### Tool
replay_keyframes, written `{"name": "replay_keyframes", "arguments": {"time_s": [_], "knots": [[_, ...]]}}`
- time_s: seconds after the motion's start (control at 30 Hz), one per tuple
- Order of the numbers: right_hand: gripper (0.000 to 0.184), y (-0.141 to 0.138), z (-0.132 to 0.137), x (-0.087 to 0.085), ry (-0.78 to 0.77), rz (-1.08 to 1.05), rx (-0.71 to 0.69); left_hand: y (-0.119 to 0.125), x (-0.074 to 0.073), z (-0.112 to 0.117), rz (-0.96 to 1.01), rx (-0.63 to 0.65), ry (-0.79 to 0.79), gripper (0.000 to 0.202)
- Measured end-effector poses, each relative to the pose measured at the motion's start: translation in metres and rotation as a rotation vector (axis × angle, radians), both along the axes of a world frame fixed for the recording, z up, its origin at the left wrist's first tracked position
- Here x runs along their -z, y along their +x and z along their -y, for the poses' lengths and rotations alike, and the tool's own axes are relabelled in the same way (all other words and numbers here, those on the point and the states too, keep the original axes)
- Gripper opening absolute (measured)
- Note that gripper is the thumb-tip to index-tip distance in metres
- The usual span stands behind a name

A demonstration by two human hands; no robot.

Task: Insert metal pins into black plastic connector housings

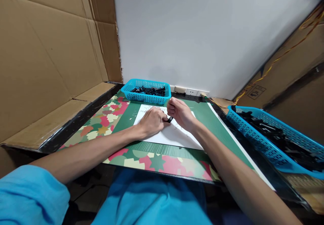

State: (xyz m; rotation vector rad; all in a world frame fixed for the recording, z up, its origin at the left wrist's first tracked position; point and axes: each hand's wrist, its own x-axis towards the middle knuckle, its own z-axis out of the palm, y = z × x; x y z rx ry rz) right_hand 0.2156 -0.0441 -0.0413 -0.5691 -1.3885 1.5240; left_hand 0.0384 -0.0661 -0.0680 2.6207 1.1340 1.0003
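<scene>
risk noted: small black part (170, 119), pinched between left hand (151, 122) and right hand (180, 113) over the white sheet (174, 137), could slip from so slight a fingertip hold and skid off the green mat (220, 123).

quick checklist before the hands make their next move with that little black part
1. Both hands on the small black part: ok, left hand and right hand meet at it.
2. Part over the white sheet: ok.
3. Sheet flat on the green mat: ok.
4. Far blue basket stocked: ok, dark parts inside.
5. Right blue basket within reach: cannot tell.
6. Grip firm: cannot tell, fingers hide it.
</scene>
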Motion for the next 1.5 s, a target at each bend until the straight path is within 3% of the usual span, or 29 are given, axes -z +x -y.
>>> {"name": "replay_keyframes", "arguments": {"time_s": [0.33, 0.57, 0.8, 1.3, 1.5], "knots": [[0.053, -0.003, 0.003, -0.001, -0.011, 0.036, -0.012, -0.002, 0.002, 0.001, 0.044, 0.023, -0.032, 0.013], [0.045, -0.006, 0.007, 0.002, 0.05, 0.042, 0.041, -0.002, 0.003, 0.001, 0.107, 0.02, -0.106, 0.013], [0.039, -0.006, 0.004, 0.009, 0.05, -0.011, 0.061, 0.0, 0.002, 0.0, 0.108, 0.014, -0.059, 0.016], [0.045, -0.005, 0.007, 0.017, 0.167, 0.059, 0.136, 0.0, 0.001, -0.001, 0.099, 0.041, -0.084, 0.013], [0.041, -0.009, 0.006, 0.019, 0.133, -0.052, 0.138, 0.0, 0.001, 0.001, 0.082, 0.007, -0.072, 0.014]]}}
